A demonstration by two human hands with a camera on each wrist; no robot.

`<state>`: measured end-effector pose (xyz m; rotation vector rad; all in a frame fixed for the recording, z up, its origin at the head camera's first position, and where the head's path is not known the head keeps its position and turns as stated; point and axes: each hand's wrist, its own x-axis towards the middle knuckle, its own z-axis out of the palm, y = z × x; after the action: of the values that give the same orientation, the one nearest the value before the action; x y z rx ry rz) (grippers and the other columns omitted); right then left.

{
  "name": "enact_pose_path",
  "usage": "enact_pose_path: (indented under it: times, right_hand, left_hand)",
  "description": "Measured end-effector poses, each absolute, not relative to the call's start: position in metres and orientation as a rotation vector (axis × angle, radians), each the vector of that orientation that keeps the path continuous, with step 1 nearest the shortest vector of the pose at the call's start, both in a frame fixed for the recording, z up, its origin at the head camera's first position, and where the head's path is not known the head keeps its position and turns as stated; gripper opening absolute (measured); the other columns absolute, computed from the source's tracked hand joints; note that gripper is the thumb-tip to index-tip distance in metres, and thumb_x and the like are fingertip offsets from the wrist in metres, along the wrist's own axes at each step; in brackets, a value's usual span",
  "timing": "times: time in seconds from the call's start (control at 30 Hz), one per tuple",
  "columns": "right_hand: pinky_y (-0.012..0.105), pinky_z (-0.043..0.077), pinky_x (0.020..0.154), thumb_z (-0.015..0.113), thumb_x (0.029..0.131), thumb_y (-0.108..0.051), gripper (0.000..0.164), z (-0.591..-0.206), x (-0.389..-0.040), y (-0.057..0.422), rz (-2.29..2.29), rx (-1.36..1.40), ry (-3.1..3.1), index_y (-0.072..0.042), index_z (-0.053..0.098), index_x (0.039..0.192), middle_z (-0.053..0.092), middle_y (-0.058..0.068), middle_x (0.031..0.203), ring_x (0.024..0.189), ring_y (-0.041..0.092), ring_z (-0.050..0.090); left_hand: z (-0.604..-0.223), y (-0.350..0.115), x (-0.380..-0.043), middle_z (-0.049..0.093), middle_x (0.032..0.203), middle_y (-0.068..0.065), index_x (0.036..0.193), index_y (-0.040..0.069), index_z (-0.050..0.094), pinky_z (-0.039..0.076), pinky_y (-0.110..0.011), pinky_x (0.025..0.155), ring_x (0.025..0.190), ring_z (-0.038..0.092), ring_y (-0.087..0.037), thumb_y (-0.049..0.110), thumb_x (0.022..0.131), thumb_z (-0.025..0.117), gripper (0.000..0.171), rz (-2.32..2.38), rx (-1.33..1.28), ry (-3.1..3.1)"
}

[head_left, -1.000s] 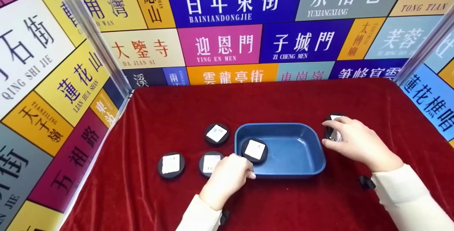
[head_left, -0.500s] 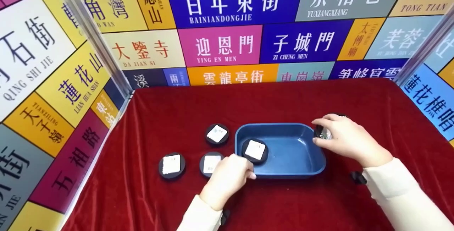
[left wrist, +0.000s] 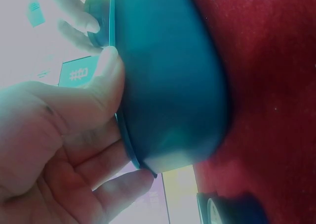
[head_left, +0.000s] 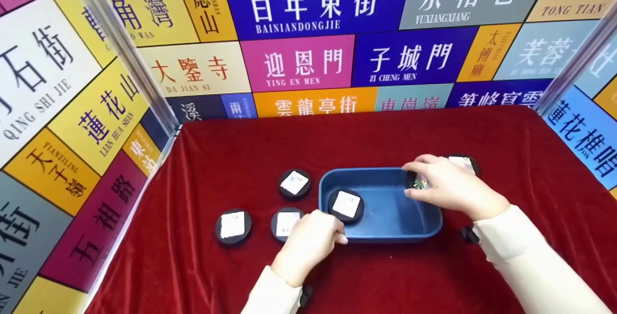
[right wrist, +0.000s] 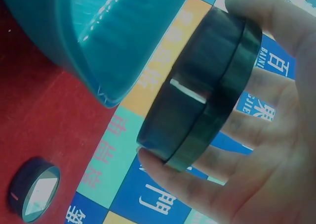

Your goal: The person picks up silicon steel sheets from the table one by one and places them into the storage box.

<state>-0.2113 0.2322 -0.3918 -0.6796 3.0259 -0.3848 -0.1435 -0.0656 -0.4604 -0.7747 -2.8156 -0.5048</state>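
My left hand (head_left: 311,244) grips the near left rim of a blue rectangular plastic basin (head_left: 400,217); in the left wrist view the thumb lies over the rim against the wall (left wrist: 168,85). My right hand (head_left: 453,186) holds a round black lidded container (right wrist: 192,95) by its edges, thumb on one side and fingertips on the other. In the head view that container overlaps the basin's far right rim, its label partly covered by the hand. Another round black container with a white label (head_left: 346,205) lies inside the basin at the left.
Left of the basin, similar black containers rest on the red cloth (head_left: 231,155): one at the back (head_left: 294,183), one far left (head_left: 233,226), one partly behind my left hand (head_left: 284,224). Another (head_left: 463,161) is partly hidden behind my right hand. Sign-covered panels (head_left: 308,63) stand around the table.
My right hand has lifted the black container off the cloth and carried it left to the basin's right rim. The left hand and basin have stayed in place.
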Motion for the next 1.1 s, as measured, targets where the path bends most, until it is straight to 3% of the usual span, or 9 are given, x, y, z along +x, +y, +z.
enact_pose_path:
  times: [0.73,1.1]
  right_hand:
    - [0.051,0.053,0.094,0.076,0.083,-0.041,0.052,-0.408,-0.223,0.204,-0.325,-0.791,2.970,-0.013,0.070,0.127,0.065,0.016,0.125,0.106,0.031,0.064]
    - [0.054,0.055,0.092,0.076,0.082,-0.042,0.053,-0.415,-0.228,0.188,-0.283,-0.799,2.933,-0.013,0.070,0.127,0.065,0.015,0.126,0.105,0.030,0.064]
  left_hand:
    - [-0.461,-0.065,-0.143,0.068,0.065,0.013,0.066,0.028,0.073,0.045,-0.027,0.052,0.060,0.063,-0.010,0.034,0.082,0.082,0.019,-0.491,-0.765,-2.823]
    - [-0.461,-0.065,-0.144,0.071,0.069,0.013,0.070,0.028,0.075,0.049,-0.026,0.054,0.064,0.066,-0.009,0.034,0.082,0.081,0.015,-0.492,-0.768,-2.845]
